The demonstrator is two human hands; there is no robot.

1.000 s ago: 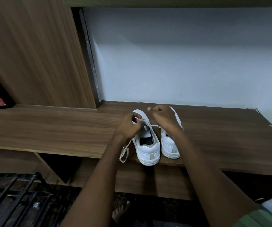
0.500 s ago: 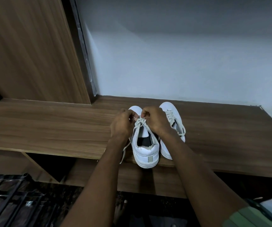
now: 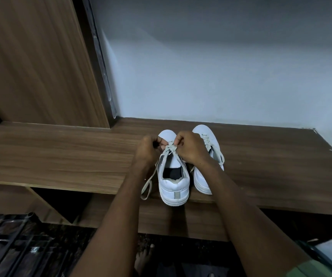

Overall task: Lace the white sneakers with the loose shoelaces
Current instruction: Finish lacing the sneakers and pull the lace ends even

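Two white sneakers stand side by side, heels toward me, on a wooden shelf (image 3: 61, 156). Over the left sneaker (image 3: 174, 184) both hands work near the toe end of the lacing. My left hand (image 3: 148, 149) pinches the pale shoelace (image 3: 170, 149) on the shoe's left side, and my right hand (image 3: 190, 148) pinches it on the right. A loose end of this lace (image 3: 147, 186) hangs down past the shelf's front edge. The right sneaker (image 3: 207, 176) shows laces crossed along its top, partly hidden by my right wrist.
A tall wooden panel (image 3: 37, 60) rises at the left. A pale wall (image 3: 221, 66) closes the back of the shelf. Below the shelf lie a dark metal grid (image 3: 11, 246) and my bare foot (image 3: 144, 260) on the floor.
My right hand has moved left from over the right sneaker to the left sneaker's laces, uncovering the right shoe. Both hands now sit close together over the left shoe. The camera has tilted.
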